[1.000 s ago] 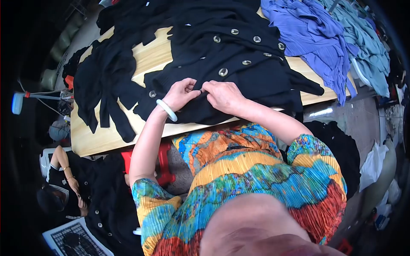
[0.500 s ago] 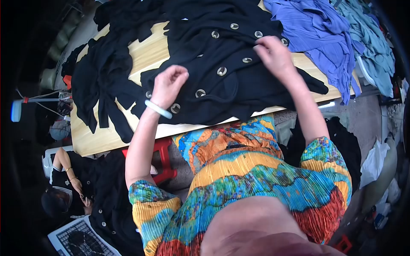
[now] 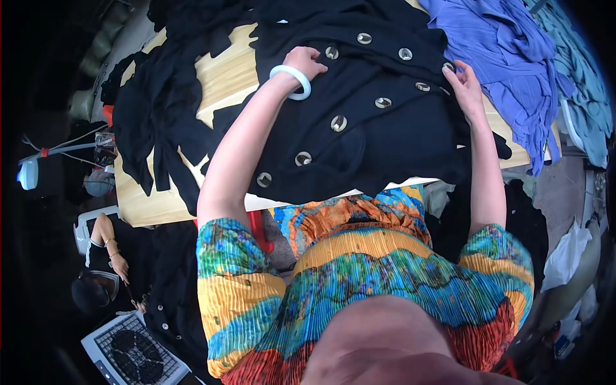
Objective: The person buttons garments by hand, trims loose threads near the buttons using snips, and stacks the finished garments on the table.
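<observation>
A person's left hand point(image 3: 304, 63) curls and right hand point(image 3: 464, 83) narrows, grips unclear, over a black buttoned garment point(image 3: 410, 138), likely soft, limp, best held by its edges

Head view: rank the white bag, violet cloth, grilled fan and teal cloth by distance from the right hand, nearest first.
From the right hand:
1. Violet cloth, just to its right.
2. Teal cloth, farther right.
3. White bag, lower right.
4. Grilled fan, lower left.
</observation>
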### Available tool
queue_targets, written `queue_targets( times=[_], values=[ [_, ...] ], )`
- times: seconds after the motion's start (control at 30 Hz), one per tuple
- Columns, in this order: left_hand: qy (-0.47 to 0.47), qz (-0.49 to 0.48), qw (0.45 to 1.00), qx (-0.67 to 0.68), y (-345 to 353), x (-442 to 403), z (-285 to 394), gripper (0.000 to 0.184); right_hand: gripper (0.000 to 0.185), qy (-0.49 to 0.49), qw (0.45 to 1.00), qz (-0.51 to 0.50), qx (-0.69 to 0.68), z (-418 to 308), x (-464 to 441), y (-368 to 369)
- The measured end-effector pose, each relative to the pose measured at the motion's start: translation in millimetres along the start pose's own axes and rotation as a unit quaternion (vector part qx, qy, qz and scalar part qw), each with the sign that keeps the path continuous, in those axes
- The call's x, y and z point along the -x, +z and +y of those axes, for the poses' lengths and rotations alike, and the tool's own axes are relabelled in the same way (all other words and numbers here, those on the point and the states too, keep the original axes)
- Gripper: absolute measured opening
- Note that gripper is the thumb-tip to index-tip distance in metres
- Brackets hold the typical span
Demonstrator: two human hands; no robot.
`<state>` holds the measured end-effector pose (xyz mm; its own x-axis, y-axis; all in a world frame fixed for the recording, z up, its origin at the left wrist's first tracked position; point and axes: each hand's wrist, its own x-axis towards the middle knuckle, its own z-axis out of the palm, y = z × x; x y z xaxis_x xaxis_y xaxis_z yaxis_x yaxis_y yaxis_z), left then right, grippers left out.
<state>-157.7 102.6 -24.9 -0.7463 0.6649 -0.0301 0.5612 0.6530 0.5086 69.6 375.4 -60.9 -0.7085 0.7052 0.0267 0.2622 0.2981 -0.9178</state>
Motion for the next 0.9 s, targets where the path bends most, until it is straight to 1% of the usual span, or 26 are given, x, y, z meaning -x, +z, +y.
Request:
queue_targets(
  times=[0.07,0.1,0.17,0.23,0.33,0.37,0.47,0.5,0.53,0.6,0.63,0.67,0.7,0.73,0.77,0.8,0.83,0.9],
  values=[
    [-0.048,-0.062,0.995,0.065,6.8,-11.6,-8.0,0.023,0.054,0.0,1.0,-0.012,0.007,-4.3,-2.2,0.0],
    [-0.075,-0.076,0.982,0.154,8.7,-12.3,-11.5,0.026,0.055,-0.004,1.0,-0.016,0.015,-5.5,-3.6,0.0],
    [-0.102,-0.111,0.939,0.311,9.9,-10.7,-20.4,0.029,0.057,-0.005,1.0,-0.02,0.019,-1.5,-5.1,1.7],
    [-0.113,-0.145,0.879,0.44,7.3,-5.2,-22.3,0.032,0.062,-0.005,1.0,-0.02,0.012,3.7,-10.0,1.0],
    [-0.058,-0.02,0.954,0.293,6.4,7.2,-11.5,0.039,0.065,-0.008,1.0,-0.013,0.009,3.4,-8.8,2.3],
    [-0.042,0.058,0.98,0.183,5.3,16.3,0.9,0.038,0.064,-0.018,1.0,-0.003,0.025,0.2,-5.3,1.6],
    [0.001,0.136,0.99,0.035,-0.1,33.1,28.2,0.041,0.06,-0.039,0.997,0.023,0.058,-10.2,14.9,-8.8],
    [0.01,0.148,0.989,0.025,5.8,28.9,21.4,0.042,0.06,-0.045,0.997,0.027,0.056,-12.3,21.9,-15.7],
    [0.0,0.146,0.989,0.007,8.6,26.0,19.3,0.037,0.06,-0.051,0.997,0.032,0.055,-13.2,28.2,-22.2],
    [-0.009,0.126,0.992,0.001,10.9,21.0,13.2,0.036,0.058,-0.063,0.995,0.052,0.053,-13.5,43.0,-35.3],
    [-0.032,0.105,0.993,-0.035,2.9,24.1,23.5,0.036,0.057,-0.066,0.993,0.081,0.059,-14.2,52.5,-50.8],
    [-0.012,0.102,0.993,-0.051,5.5,20.7,20.4,0.035,0.053,-0.091,0.988,0.118,0.029,-6.5,60.2,-64.3],
    [-0.033,0.065,0.996,-0.053,8.0,16.7,13.4,0.034,0.05,-0.102,0.981,0.164,0.032,-0.2,66.0,-81.3],
    [-0.018,0.091,0.993,-0.066,10.2,19.8,16.0,0.032,0.048,-0.11,0.971,0.206,0.039,5.9,75.2,-105.0],
    [-0.018,0.091,0.994,-0.058,14.7,15.5,9.8,0.028,0.045,-0.095,0.961,0.253,0.065,8.9,88.3,-132.8],
    [0.013,0.102,0.993,-0.061,20.6,8.6,-1.1,0.024,0.042,-0.084,0.949,0.291,0.084,12.8,99.2,-158.3],
    [0.028,0.124,0.989,-0.08,29.4,-1.0,-15.5,0.021,0.039,-0.085,0.937,0.33,0.079,34.5,103.9,-183.4],
    [0.042,0.115,0.99,-0.076,32.7,-6.4,-22.7,0.019,0.037,-0.033,0.913,0.397,0.086,77.7,117.7,-237.7]
  ],
)
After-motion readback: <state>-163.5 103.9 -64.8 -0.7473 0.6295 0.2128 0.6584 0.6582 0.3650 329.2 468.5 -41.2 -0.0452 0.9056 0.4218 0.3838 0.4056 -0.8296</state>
